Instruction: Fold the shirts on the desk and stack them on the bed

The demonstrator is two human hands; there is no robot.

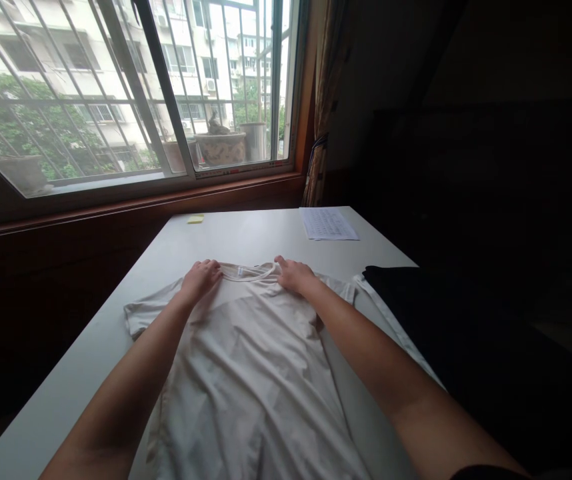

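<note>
A white short-sleeved T-shirt (251,360) lies spread on the white table, its collar towards the window and its body wrinkled with slanting folds. My left hand (201,279) is closed on the fabric at the left shoulder, next to the neckline. At the other side of the neckline my right hand (293,273) pinches the cloth near the collar, with the thumb side raised. Between the two hands the round collar and a small label inside it show. The left sleeve is stretched out flat; the right sleeve is partly behind my right forearm.
On the white table (166,247) a yellow sticky note (195,219) lies at the far left and printed paper (329,223) at the far right. Dark cloth (416,300) with a pale garment edge lies along the right side. A barred window (191,100) stands beyond, beside a tied curtain (319,147).
</note>
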